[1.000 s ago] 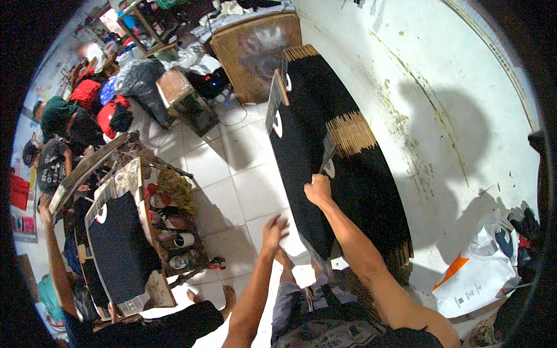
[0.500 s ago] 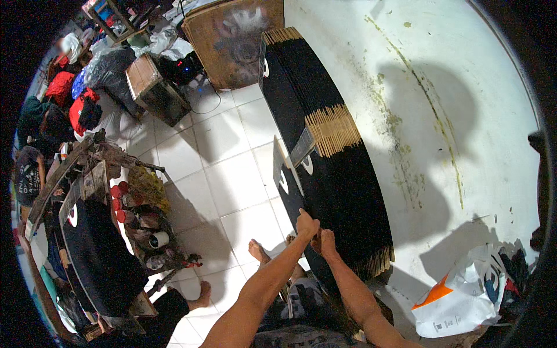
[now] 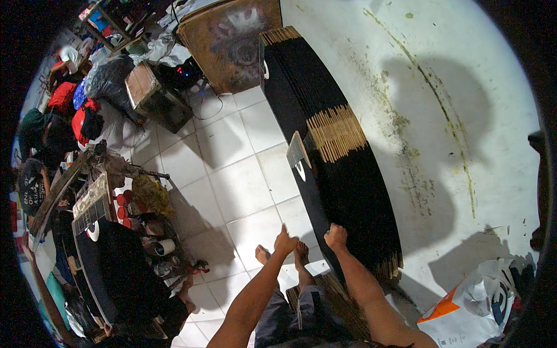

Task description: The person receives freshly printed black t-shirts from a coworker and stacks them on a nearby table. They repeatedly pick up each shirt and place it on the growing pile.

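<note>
A long row of black cloth-covered boards (image 3: pixel 360 203) leans along the wall side, with bare tan wooden ends showing in its middle. The front board (image 3: pixel 316 211) rests against this row and bears a white curved mark. My right hand (image 3: pixel 335 238) is closed at the upper edge of the front board, its fingertips mostly hidden. Left of that board, my left hand (image 3: pixel 285 241) is held over the tiles with fingers curled and one digit pointing up. Nothing shows in it.
At left, a co-worker's arm (image 3: pixel 49 290) is beside a stand with a black cloth-covered board (image 3: pixel 116 272). Red-lidded jars (image 3: pixel 123 209) stand nearby. A wooden box (image 3: pixel 154 95) and brown panel (image 3: pixel 232 46) are farther off. A white bag (image 3: pixel 470 307) lies at right.
The front board has moved right, from standing apart to lying against the row. My hands have separated: the left moved left off the board, the right stays at its edge.
</note>
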### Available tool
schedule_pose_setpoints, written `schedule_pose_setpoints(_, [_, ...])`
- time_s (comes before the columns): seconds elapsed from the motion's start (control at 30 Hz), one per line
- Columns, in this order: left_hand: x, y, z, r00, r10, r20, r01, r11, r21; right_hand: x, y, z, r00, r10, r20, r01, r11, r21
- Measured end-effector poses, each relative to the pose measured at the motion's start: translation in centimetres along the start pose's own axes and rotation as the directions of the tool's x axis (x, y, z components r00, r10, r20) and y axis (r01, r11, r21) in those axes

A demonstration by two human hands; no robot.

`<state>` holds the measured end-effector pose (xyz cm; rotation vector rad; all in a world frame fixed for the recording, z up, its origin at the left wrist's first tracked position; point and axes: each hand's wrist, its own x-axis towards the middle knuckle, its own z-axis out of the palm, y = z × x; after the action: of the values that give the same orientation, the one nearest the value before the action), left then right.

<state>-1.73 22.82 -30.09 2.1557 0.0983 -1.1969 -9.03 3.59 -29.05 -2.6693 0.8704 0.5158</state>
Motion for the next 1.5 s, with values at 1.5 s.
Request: schedule_pose_setpoints(1.5, [-8.4,-22.8,0.0,0.990,-0.141,-0.009,0.141,0.988,0.058,2.3,4.3,2.9,0.973,-0.069,-0.222,0.031,0.985,-0.171])
